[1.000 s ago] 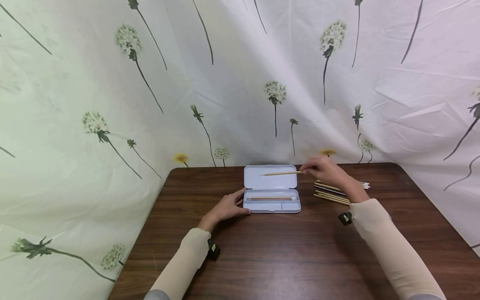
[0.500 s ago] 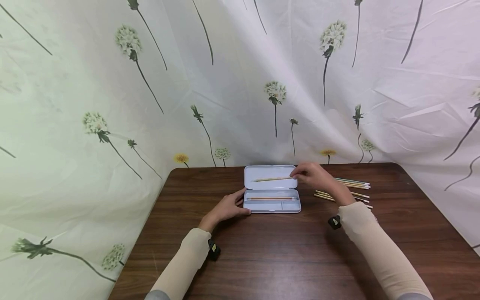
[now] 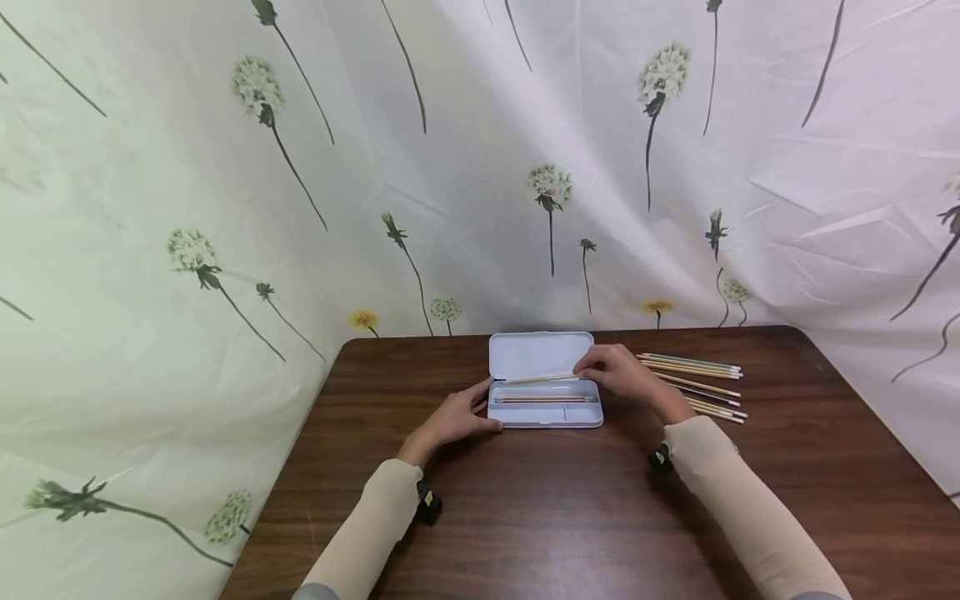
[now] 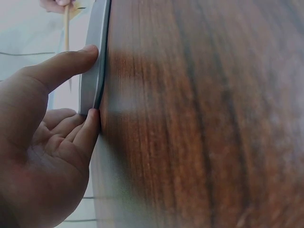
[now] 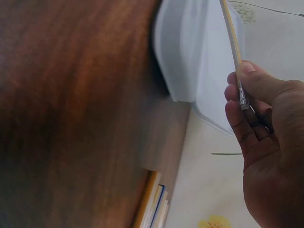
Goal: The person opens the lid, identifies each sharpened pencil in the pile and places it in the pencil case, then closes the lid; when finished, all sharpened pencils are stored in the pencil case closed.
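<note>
A white pencil case (image 3: 528, 414) lies open on the table, its lid (image 3: 536, 354) folded back. Several pencils (image 3: 543, 400) rest in its long rear compartment. My left hand (image 3: 453, 414) holds the case's left end, the thumb (image 4: 71, 64) on the front wall and the other fingers around the end. Over the hinge side of the case, my right hand (image 3: 622, 373) pinches a yellow pencil (image 5: 232, 35) near its eraser end, between thumb and fingers. The pencil's point is toward the left.
Several loose pencils (image 3: 697, 367), mostly yellow with one green and one dark, lie to the right of the case, white ends rightward. The brown wooden table (image 3: 525, 517) meets a flower-printed cloth (image 3: 480, 208) at the back.
My right hand has moved left and toward me, bringing the pencil down from in front of the lid to the hinge line. The left hand stays on the case.
</note>
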Demonstrator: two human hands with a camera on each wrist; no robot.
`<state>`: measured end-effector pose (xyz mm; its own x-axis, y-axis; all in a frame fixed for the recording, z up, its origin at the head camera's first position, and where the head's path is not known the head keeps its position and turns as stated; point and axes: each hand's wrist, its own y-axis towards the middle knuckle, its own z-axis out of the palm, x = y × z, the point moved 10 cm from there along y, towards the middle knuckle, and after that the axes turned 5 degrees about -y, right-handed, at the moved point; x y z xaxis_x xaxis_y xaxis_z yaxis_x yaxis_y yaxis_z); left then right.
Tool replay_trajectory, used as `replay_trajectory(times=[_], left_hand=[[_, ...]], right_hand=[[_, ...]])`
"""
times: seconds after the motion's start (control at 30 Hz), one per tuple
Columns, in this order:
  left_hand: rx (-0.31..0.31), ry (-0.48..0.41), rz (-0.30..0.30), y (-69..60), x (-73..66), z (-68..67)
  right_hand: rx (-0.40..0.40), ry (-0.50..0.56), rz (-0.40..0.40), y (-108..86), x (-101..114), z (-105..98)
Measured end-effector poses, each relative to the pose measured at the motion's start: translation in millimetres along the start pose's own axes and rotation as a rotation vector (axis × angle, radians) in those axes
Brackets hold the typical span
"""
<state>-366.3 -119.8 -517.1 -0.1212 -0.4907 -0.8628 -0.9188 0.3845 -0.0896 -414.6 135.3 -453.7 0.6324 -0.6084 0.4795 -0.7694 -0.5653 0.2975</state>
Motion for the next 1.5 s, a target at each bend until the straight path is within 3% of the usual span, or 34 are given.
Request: replay_trajectory(times=[0.27,0.57,0.77,1.17,1.5], left_hand=[[-0.009,0.0,-0.008,2.0,0.6,-0.6],[-0.01,-0.002,-0.006,1.1,-0.3,-0.5],[-0.011,0.004,-0.011,0.4,-0.3,-1.2],[-0.011,-0.002,-0.009,-0.6,-0.7,-0.1],[-0.004,0.0,-0.007,-0.1,-1.2,0.8]], right_hand=[[0.04,-0.043,0.0,0.6,-3,20],[0.096,-0.303,-0.022,-1.3,11,36],[0.085,-0.383,-0.086,-3.7,20,40],[0.09,-0.391,-0.089,-5.2,20,39],[0.021,-0.222,-0.023,-7.1,8,2]])
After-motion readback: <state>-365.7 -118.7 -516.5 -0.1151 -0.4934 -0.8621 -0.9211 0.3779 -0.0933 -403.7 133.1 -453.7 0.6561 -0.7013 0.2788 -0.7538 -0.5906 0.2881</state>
